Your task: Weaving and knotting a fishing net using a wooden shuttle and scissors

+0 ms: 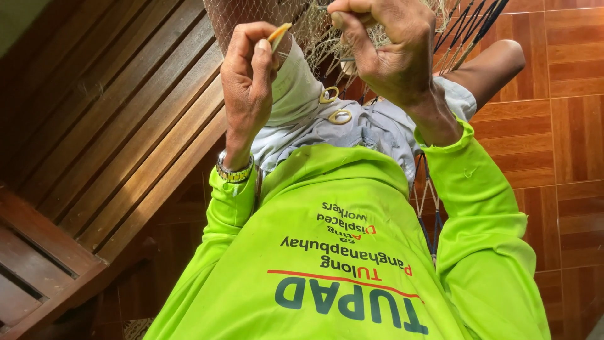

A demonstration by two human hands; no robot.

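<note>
Left hand (pixel 246 75) pinches a flat yellowish netting needle (pixel 279 33), grip closed on it. Right hand (pixel 390 53) is clenched on the fishing net (pixel 314 31) hanging at the top. Much mesh is already knotted; how much remains is out of frame.

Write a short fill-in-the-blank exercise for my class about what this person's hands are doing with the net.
1. The left hand pinches a small yellowish ____ between thumb and fingers.
2. The right hand grips the ____ hanging in front of the person.
3. A metal ____ sits on the left wrist.
4. The shirt sleeves are bright ____.

Missing words: tool; net; watch; green
</note>
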